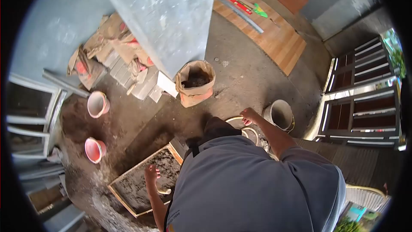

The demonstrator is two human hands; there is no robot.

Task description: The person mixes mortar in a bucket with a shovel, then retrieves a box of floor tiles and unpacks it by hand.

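My left hand [152,175] hangs over a wooden-framed box [124,172] filled with dark, crumbly soil-like material [159,163]. Its fingers are loosely curled and a little apart, with nothing in them. A pale curved piece [163,191] shows beside that wrist. On the other side of my body, my right hand [248,116] is held out above some round, pale-rimmed items [251,134], partly hidden by my shirt. Those fingers bend loosely downward, holding nothing visible. Right of it stands a grey bucket [281,114].
Ahead, an open paper sack [195,87] of dark material stands by a grey pillar [171,13]. Two reddish buckets [98,104] are at left. Crumpled paper bags [101,45] lie near stacked grey blocks [124,73]. A wood-patterned sheet [274,43] carries several tools.
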